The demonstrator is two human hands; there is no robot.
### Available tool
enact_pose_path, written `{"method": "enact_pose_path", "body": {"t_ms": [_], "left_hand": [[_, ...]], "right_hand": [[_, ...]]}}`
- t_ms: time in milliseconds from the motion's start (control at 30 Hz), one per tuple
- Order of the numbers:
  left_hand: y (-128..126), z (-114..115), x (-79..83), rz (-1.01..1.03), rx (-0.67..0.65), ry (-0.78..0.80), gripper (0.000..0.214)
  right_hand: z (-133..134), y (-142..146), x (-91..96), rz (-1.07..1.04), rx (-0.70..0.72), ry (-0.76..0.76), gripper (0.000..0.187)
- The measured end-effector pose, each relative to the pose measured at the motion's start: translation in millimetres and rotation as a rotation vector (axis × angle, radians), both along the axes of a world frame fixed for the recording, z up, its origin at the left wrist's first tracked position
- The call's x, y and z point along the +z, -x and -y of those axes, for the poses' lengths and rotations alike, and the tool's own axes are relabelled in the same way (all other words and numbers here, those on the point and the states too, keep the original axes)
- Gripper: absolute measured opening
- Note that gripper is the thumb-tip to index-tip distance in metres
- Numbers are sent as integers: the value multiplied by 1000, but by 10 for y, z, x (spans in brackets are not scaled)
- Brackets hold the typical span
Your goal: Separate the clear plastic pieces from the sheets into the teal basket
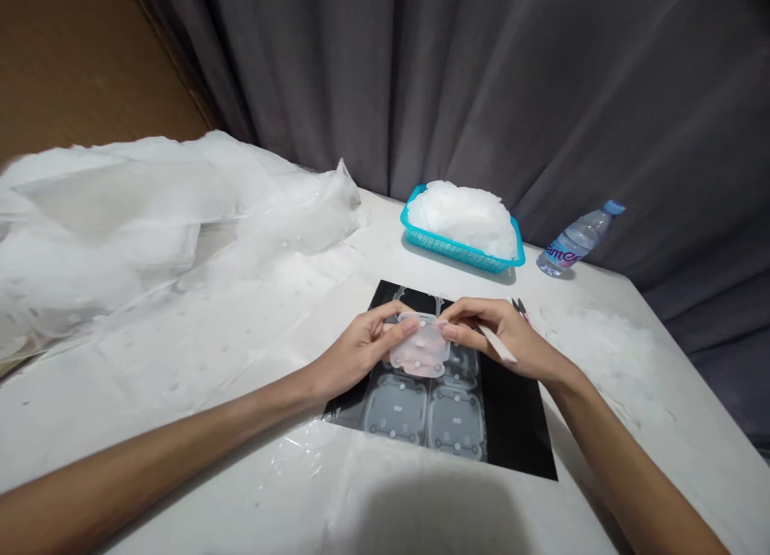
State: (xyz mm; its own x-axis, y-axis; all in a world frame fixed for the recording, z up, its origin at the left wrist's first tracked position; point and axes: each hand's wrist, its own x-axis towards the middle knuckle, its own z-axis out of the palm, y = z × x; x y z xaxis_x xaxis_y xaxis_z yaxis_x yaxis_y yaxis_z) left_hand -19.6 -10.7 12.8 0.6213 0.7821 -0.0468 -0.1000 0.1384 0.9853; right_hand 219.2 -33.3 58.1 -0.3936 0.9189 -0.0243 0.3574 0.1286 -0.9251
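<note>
Both my hands hold a small translucent plastic piece (421, 353) with rounded corners just above a black mat (517, 427). My left hand (361, 348) pinches its left edge with thumb and fingers. My right hand (499, 334) pinches its right edge and also carries a thin white stick (496, 343) along the palm. A clear sheet of similar moulded pieces (427, 411) lies on the mat under my hands.
A turquoise basket (457, 252) heaped with white plastic pieces stands behind the mat. A water bottle (574, 242) lies at the back right. Crumpled clear plastic sheeting (156, 218) covers the left of the white table, and a pile of scraps (601, 346) lies on the right. Grey curtains hang behind.
</note>
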Motion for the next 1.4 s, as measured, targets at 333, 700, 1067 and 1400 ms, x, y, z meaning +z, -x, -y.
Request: {"method": "enact_pose_path", "body": {"t_ms": [333,700,1067,1400], "left_hand": [[-7,33,7,76,-31,158,48],[7,2,-50,112,-49,142,41],[19,-1,10,120,-55,134,43],[30,1,17,87,-96,140,41]], "right_hand": [[-29,-54,17,-60,-37,53,29],[-47,-142,40,-29,-19,32,29],[-17,-52,19,-126,-35,111,31],[-29,20,-88,-131,-47,23,32]]}}
